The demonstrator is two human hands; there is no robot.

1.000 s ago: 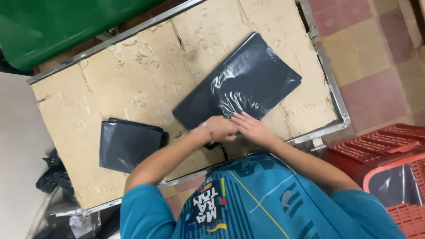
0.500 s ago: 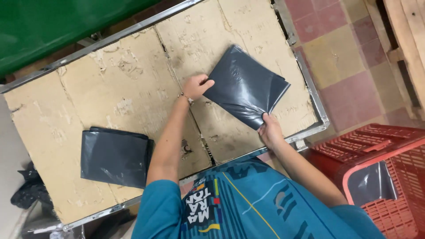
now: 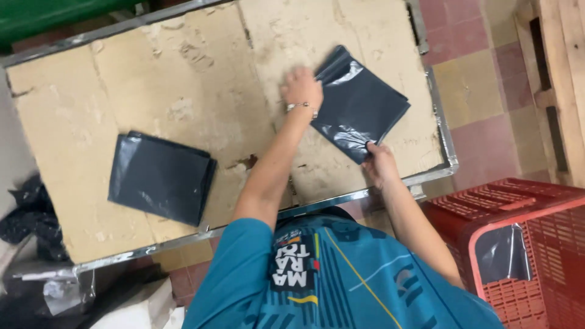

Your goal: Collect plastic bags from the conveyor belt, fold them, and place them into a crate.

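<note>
Bag (image 3: 359, 103) now folded smaller vs. half sec ago, lying on table (image 3: 183, 79). Left hand (image 3: 301, 88) pressing flat on edge; right hand (image 3: 378, 161) pinching near corner. Stack (image 3: 161, 176) unchanged, well apart.

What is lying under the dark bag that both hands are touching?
The dark bag lies on the table's worn cardboard top. The left hand presses its edge; the right hand holds its near corner. Anything beneath the bag is covered.

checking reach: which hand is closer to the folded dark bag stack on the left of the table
Left. The left hand is closer to the folded stack, though apart from it; the right hand is farther away.
</note>
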